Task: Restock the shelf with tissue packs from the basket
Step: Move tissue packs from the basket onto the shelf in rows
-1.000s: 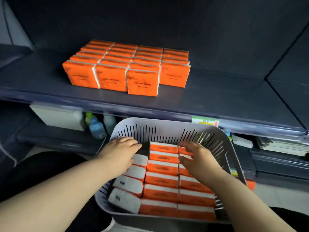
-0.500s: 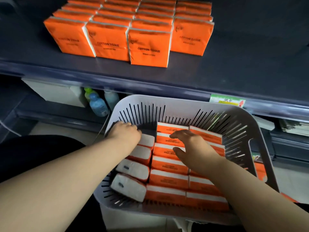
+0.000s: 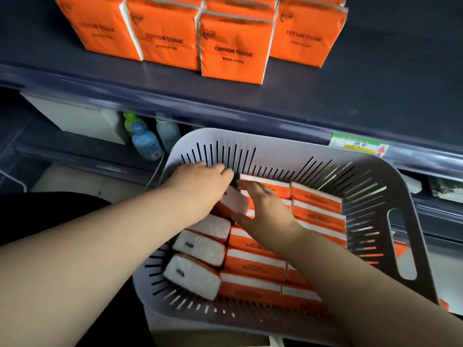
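Head view: 2 hands (image 3: 200,189) (image 3: 266,210) on tissue pack (image 3: 236,202) in basket (image 3: 250,140)

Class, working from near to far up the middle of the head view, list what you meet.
Near rim of the basket → packs in the basket → right hand → front edge of the shelf → packs on the shelf.

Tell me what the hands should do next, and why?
Probably lift the tilted tissue pack out of the basket. The left hand lies over its far end, the right hand lies beside it with straight fingers, and the shelf above has bare room beside the standing packs.
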A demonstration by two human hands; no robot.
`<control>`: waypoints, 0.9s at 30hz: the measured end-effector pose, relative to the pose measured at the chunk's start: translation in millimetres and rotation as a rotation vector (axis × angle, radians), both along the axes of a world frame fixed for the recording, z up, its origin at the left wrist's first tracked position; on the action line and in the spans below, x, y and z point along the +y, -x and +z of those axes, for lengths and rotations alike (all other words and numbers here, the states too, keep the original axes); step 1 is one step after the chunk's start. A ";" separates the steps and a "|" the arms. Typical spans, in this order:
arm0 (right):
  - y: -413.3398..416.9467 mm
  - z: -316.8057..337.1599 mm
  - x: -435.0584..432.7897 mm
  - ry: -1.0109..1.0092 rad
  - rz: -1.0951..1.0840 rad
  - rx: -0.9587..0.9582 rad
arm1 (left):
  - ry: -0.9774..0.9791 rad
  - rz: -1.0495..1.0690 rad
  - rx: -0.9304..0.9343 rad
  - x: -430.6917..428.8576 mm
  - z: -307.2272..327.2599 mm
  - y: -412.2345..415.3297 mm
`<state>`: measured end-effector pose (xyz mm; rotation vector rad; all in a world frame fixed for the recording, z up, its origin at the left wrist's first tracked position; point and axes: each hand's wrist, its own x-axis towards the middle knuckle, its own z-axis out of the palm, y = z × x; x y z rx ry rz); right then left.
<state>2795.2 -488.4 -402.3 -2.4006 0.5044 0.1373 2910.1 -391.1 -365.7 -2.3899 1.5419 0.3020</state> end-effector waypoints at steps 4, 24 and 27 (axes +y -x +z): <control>-2.4 9.5 1.0 -0.008 -0.110 -0.135 | 0.214 -0.043 0.148 -4.4 17.2 5.0; 28.9 28.5 -48.9 0.351 -0.219 0.253 | -0.388 -0.016 0.075 10.3 -6.1 7.2; 24.9 27.7 -44.7 0.370 -0.176 0.222 | -0.519 -0.026 0.061 10.4 -11.6 8.8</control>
